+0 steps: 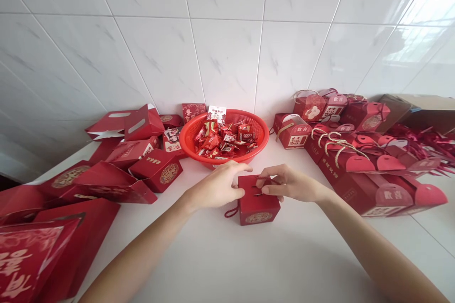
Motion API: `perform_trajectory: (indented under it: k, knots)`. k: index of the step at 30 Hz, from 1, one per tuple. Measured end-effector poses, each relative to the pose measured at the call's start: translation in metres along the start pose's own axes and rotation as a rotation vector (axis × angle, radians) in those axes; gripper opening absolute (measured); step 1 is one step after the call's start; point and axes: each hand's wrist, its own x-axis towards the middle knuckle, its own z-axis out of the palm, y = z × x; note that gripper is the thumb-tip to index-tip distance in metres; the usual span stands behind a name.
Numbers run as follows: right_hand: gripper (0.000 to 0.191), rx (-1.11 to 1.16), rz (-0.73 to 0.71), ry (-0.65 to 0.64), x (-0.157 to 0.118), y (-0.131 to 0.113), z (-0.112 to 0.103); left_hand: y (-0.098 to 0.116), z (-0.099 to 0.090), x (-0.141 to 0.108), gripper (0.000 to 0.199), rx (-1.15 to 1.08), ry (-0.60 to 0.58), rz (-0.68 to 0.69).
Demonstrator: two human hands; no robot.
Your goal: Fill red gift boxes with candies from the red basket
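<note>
So the squarish red cardboard box [259, 209] sat mid-desk [249, 270], a thin cord [232, 212] looping out beside it. Left hand [217, 185] was at its edge, thumb and fingers apart; right hand [294, 183] curled over the top, couldn't tell if clamped. Holey plastic basket [262, 136] of crinkly sweets [227, 139] behind.
</note>
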Motion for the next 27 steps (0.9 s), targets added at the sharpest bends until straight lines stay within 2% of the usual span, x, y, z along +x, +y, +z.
perform_trajectory:
  k: [5, 8, 11, 14, 20, 24, 27]
  knots:
    - [0.035, -0.055, 0.014, 0.001, -0.002, -0.003, 0.003, 0.005, -0.019, -0.006, 0.052, -0.361, -0.045, -0.038]
    - [0.033, -0.067, -0.020, 0.057, -0.006, -0.013, 0.004, 0.011, -0.028, -0.012, 0.050, -0.579, -0.007, 0.065]
    - [0.032, 0.006, -0.092, 0.188, -0.012, -0.029, 0.004, 0.017, -0.029, -0.019, 0.053, -0.706, -0.010, 0.168]
    - [0.032, 0.087, -0.158, 0.282, -0.017, -0.041, 0.007, 0.023, -0.021, -0.024, 0.060, -0.762, -0.066, 0.215]
    - [0.026, -0.043, -0.240, 0.434, -0.014, -0.044, 0.026, 0.033, -0.004, -0.022, 0.077, -0.789, -0.106, 0.321]
    - [0.020, -0.061, -0.246, 0.512, -0.012, -0.044, 0.034, 0.033, 0.004, -0.019, 0.077, -0.788, -0.063, 0.423]
    - [0.018, -0.036, -0.237, 0.521, -0.013, -0.044, 0.036, 0.032, 0.010, -0.018, 0.075, -0.748, -0.003, 0.498]
